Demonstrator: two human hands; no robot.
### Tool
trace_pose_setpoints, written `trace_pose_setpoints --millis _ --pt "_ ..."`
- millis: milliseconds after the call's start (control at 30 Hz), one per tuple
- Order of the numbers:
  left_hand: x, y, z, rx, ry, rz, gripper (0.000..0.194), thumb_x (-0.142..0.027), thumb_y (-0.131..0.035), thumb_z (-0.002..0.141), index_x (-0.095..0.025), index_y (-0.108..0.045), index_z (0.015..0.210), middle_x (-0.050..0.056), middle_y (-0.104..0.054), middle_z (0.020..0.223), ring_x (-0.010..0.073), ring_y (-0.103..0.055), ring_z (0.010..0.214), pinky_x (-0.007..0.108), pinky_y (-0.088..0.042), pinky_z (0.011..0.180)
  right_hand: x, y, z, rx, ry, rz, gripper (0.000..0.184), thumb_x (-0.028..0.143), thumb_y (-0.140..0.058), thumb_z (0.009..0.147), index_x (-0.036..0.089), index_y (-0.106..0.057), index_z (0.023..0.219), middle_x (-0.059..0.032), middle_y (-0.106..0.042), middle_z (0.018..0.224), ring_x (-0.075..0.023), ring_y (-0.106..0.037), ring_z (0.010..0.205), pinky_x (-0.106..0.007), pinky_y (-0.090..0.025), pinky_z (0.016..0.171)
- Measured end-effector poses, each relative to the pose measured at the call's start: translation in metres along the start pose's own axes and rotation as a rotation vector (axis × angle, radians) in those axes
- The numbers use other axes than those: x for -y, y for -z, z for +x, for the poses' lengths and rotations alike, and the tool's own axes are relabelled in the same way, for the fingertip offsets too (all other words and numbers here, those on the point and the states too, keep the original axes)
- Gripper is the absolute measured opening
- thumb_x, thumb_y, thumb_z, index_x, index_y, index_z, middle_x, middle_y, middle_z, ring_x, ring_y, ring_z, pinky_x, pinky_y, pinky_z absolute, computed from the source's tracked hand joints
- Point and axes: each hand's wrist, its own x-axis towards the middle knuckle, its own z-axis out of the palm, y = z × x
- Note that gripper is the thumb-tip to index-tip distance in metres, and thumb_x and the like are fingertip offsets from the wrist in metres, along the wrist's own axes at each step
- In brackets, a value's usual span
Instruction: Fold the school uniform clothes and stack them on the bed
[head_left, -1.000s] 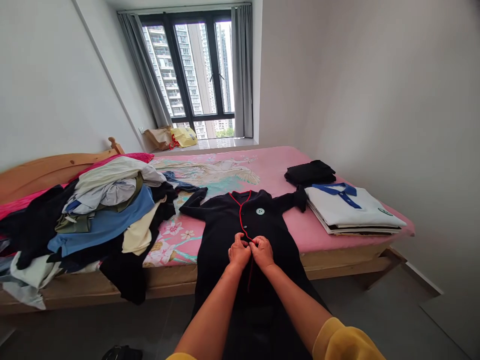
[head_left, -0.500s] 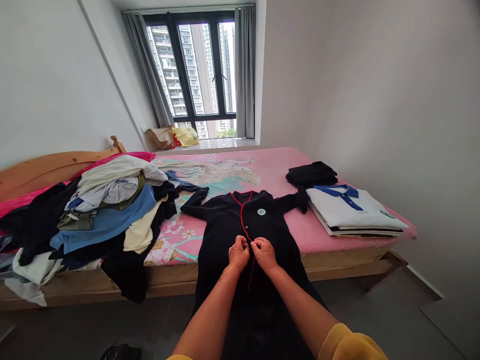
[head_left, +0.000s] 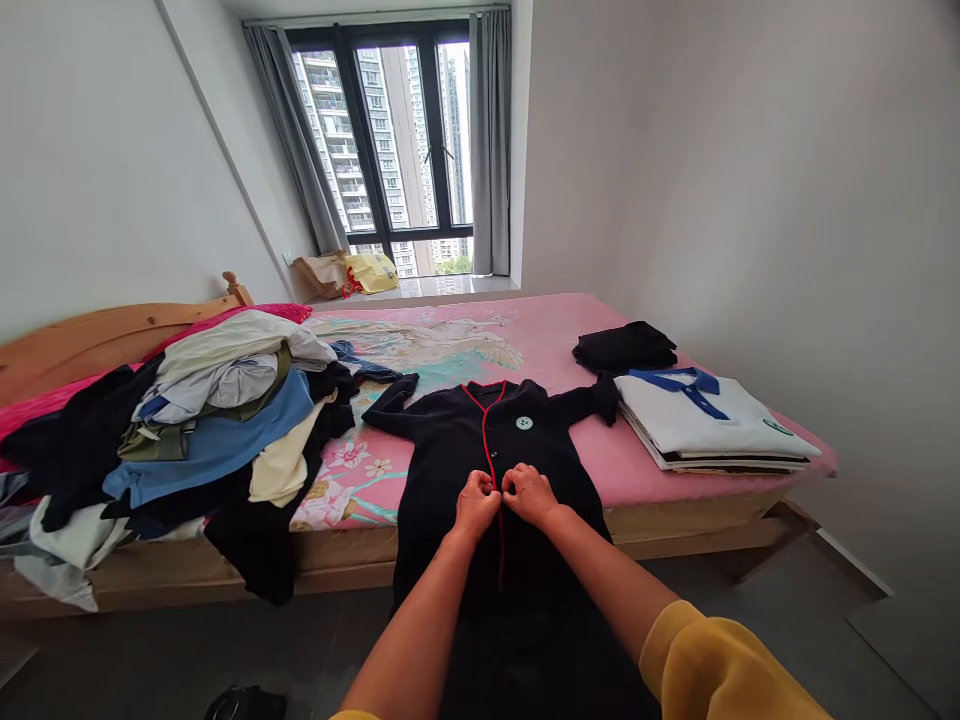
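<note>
A black cardigan [head_left: 450,455] with red trim, dark buttons and a round pale badge lies front up across the bed edge, its sleeves spread and its lower part hanging toward me. At the middle of its front, my left hand [head_left: 478,507] pinches the red-edged placket. Just to the right, my right hand [head_left: 529,495] has thumb and fingertips closed together at the opposite front edge. A small gap separates the two hands. The upper buttons sit above my fingers; whatever is between my fingertips is hidden.
A heap of loose clothes [head_left: 217,430] covers the bed's left side. On the right are a stack of folded white shirts [head_left: 682,425] and a folded black garment [head_left: 624,347]. Bags [head_left: 371,272] stand on the window sill. A dark object [head_left: 246,703] is on the floor.
My right hand has shifted slightly right and up, widening the gap from my left hand. My left hand stays at the placket. The cardigan lies nearly the same.
</note>
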Motion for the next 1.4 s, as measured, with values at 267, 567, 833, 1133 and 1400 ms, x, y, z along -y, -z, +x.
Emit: trace_pose_setpoints --millis 267,567,833,1133,1400 --pt "0.000 -0.001 0.008 -0.014 0.050 0.022 0.027 -0.013 -0.059 0.065 -0.021 -0.054 0.090 -0.004 -0.060 0.068 0.0114 -0.056 0.065 0.021 -0.037 0.063 -0.001 -0.002 0.000 0.037 -0.018 -0.038 0.008 0.027 -0.058 0.074 0.023 -0.062 0.080 -0.0021 -0.054 0.097 -0.0190 -0.045 0.097 -0.031 -0.030 0.078" --pt "-0.007 0.001 0.005 -0.018 0.082 0.046 0.025 -0.020 -0.061 0.067 -0.022 -0.054 0.091 -0.005 -0.060 0.067 0.0116 -0.056 0.065 0.021 -0.036 0.062 -0.010 0.003 0.014 0.141 -0.056 -0.004 0.009 0.031 -0.059 0.072 0.026 -0.065 0.076 -0.0012 -0.056 0.094 -0.0191 -0.049 0.093 -0.030 -0.033 0.075" --pt "-0.007 0.000 0.007 0.009 0.068 0.080 0.026 -0.012 -0.060 0.064 -0.021 -0.053 0.087 -0.005 -0.058 0.067 0.0105 -0.054 0.065 0.020 -0.036 0.061 -0.007 0.007 0.010 0.135 -0.073 0.008 0.012 0.029 -0.057 0.071 0.026 -0.066 0.078 -0.0013 -0.058 0.097 -0.0197 -0.050 0.098 -0.032 -0.034 0.079" --pt "-0.007 -0.003 -0.002 0.019 -0.025 0.151 0.033 -0.012 -0.057 0.070 -0.024 -0.049 0.100 -0.005 -0.055 0.071 0.0113 -0.053 0.066 0.021 -0.035 0.060 0.004 0.014 0.030 0.240 -0.226 0.070 0.009 0.030 -0.060 0.065 0.023 -0.067 0.064 -0.0019 -0.065 0.073 -0.0203 -0.059 0.081 -0.031 -0.039 0.074" --pt "-0.004 0.000 -0.009 0.025 -0.134 0.229 0.027 -0.018 -0.057 0.075 -0.024 -0.050 0.100 -0.003 -0.056 0.076 0.0128 -0.054 0.071 0.022 -0.037 0.065 0.001 0.014 0.041 0.233 -0.313 0.200 0.014 0.032 -0.065 0.060 0.019 -0.064 0.055 -0.0036 -0.059 0.057 -0.0213 -0.060 0.068 -0.029 -0.041 0.061"
